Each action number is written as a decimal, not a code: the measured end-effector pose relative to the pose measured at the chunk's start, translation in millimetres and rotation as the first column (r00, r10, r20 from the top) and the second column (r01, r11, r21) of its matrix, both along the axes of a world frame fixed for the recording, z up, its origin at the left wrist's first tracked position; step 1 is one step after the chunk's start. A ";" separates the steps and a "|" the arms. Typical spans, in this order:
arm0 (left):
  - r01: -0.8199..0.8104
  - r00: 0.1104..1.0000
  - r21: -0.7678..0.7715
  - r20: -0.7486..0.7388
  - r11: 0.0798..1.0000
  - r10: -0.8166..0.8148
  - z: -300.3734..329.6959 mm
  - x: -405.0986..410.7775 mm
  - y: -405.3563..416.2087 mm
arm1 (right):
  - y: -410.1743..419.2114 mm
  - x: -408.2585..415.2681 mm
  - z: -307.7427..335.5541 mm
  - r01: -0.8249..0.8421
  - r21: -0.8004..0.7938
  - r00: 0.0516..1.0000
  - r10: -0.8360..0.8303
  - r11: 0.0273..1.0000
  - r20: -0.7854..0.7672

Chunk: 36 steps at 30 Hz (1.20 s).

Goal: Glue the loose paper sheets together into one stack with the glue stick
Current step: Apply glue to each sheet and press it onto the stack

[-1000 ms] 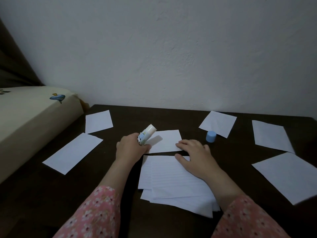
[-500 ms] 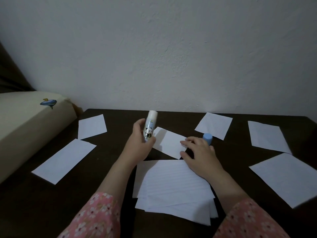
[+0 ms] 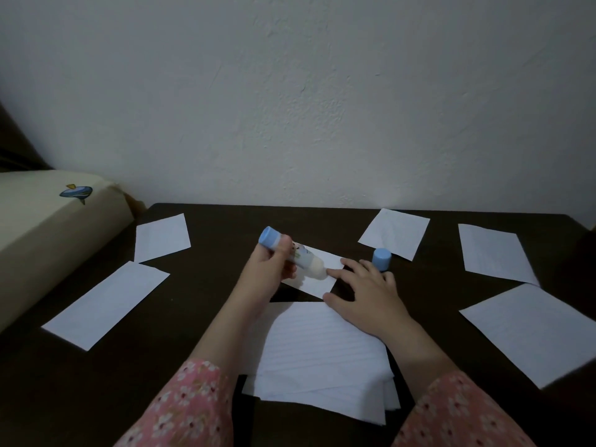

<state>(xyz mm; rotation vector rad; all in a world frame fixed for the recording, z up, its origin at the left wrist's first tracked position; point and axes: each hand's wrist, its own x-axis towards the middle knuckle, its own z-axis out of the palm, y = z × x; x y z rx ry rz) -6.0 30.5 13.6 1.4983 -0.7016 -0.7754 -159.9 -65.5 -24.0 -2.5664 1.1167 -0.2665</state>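
Observation:
My left hand (image 3: pixel 269 269) grips the uncapped glue stick (image 3: pixel 292 253), tilted so its pale glue tip points down-right onto a small white paper sheet (image 3: pixel 317 279). My right hand (image 3: pixel 364 291) lies flat with its fingertips pressing that sheet's right end to the dark table (image 3: pixel 209 301). The blue cap (image 3: pixel 382 259) stands just behind my right hand. A stack of lined sheets (image 3: pixel 319 359) lies in front of me, partly under my right wrist. Loose sheets lie at the left (image 3: pixel 106 303), back left (image 3: pixel 161 237), back right (image 3: pixel 395 232), far right (image 3: pixel 493 253) and near right (image 3: pixel 532 333).
A cream cushion (image 3: pixel 42 227) with a small blue print borders the table's left edge. A plain wall (image 3: pixel 290 91) rises right behind the table's back edge.
My left hand has turned the glue stick over, from tip-up to tip-down onto the small sheet. My right hand keeps holding that sheet.

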 end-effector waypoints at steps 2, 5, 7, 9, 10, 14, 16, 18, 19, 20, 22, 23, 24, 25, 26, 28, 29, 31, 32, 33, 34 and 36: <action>0.047 0.972 0.097 0.226 0.994 -0.068 -0.5 -3.1 -0.3 | 0.0 0.2 0.5 -0.005 0.002 1.000 0.005 1.000 -0.006; 0.086 0.872 0.099 0.473 0.991 -0.123 2.2 -9.5 -1.2 | -0.6 0.5 0.2 -0.008 0.000 1.000 0.008 1.000 -0.010; 0.130 0.828 0.088 0.539 0.988 -0.157 3.3 -13.7 -1.5 | -0.9 0.6 -0.2 -0.012 0.004 1.000 0.012 1.000 -0.008; 0.148 0.794 0.091 0.582 0.985 -0.173 3.0 -16.0 -1.9 | -1.1 0.7 -0.3 -0.016 0.005 1.000 0.016 1.000 -0.008; 0.148 0.785 0.094 0.595 0.984 -0.175 2.6 -16.5 -2.0 | -1.3 1.0 -0.5 -0.015 0.002 1.000 0.016 1.000 -0.009; 0.163 0.775 0.100 0.602 0.982 -0.190 0.7 -19.0 -1.4 | -1.2 1.8 -0.6 -0.011 -0.003 1.000 0.010 1.000 -0.018; 0.170 0.766 0.104 0.612 0.980 -0.198 0.4 -19.8 -1.1 | -1.0 2.0 -0.1 -0.011 -0.005 1.000 0.011 1.000 -0.021; 0.176 0.767 0.117 0.607 0.977 -0.211 1.3 -19.9 -0.4 | -0.6 2.9 0.6 -0.006 -0.007 1.000 0.005 1.000 -0.021; 0.180 0.766 0.123 0.605 0.976 -0.217 1.7 -19.3 -0.1 | -0.2 3.7 1.1 -0.001 -0.005 1.000 0.001 1.000 -0.021; 0.181 0.763 0.127 0.607 0.975 -0.221 2.1 -18.8 0.3 | 0.0 4.8 1.4 0.004 0.000 1.000 -0.004 1.000 -0.022; 0.182 0.758 0.137 0.612 0.974 -0.227 3.1 -18.1 1.4 | 0.5 7.0 2.0 0.011 0.022 1.000 -0.010 1.000 -0.027; 0.186 0.757 0.139 0.610 0.973 -0.232 3.5 -17.9 1.6 | 0.4 8.3 2.1 0.012 0.035 1.000 -0.011 0.999 -0.027; 0.192 0.758 0.141 0.608 0.971 -0.238 3.7 -17.8 1.4 | 0.1 9.4 2.3 0.014 0.048 1.000 -0.013 0.999 -0.024; 0.197 0.759 0.144 0.603 0.970 -0.244 3.5 -17.3 1.0 | -0.2 10.4 2.3 0.017 0.061 1.000 -0.016 0.998 -0.021; 0.198 0.762 0.148 0.598 0.969 -0.247 3.6 -16.6 0.5 | -0.4 11.1 2.4 0.020 0.072 1.000 -0.019 0.997 -0.017; 0.192 0.766 0.158 0.593 0.969 -0.248 3.6 -13.4 -0.1 | -0.4 11.9 2.1 0.027 0.077 1.000 -0.026 0.997 -0.012; 0.182 0.768 0.163 0.593 0.970 -0.244 3.8 -10.7 0.0 | -0.1 12.0 1.9 0.029 0.073 1.000 -0.028 0.997 -0.010; 0.149 0.772 0.167 0.597 0.975 -0.220 4.4 -3.7 0.8 | 0.3 11.7 1.6 0.032 0.064 0.999 -0.031 0.997 -0.008; 0.126 0.780 0.170 0.592 0.977 -0.204 5.1 -0.2 1.3 | 0.3 11.7 1.7 0.032 0.063 0.999 -0.032 0.998 -0.010; 0.105 0.792 0.177 0.581 0.979 -0.190 5.7 3.0 1.8 | 0.2 11.2 1.8 0.032 0.062 0.999 -0.031 0.998 -0.014; 0.087 0.801 0.185 0.571 0.979 -0.179 6.4 5.6 2.0 | 0.0 11.0 1.7 0.031 0.061 0.999 -0.030 0.998 -0.019; 0.063 0.798 0.194 0.580 0.979 -0.166 6.9 11.3 2.7 | -0.1 11.1 1.2 0.031 0.056 0.999 -0.030 0.998 -0.025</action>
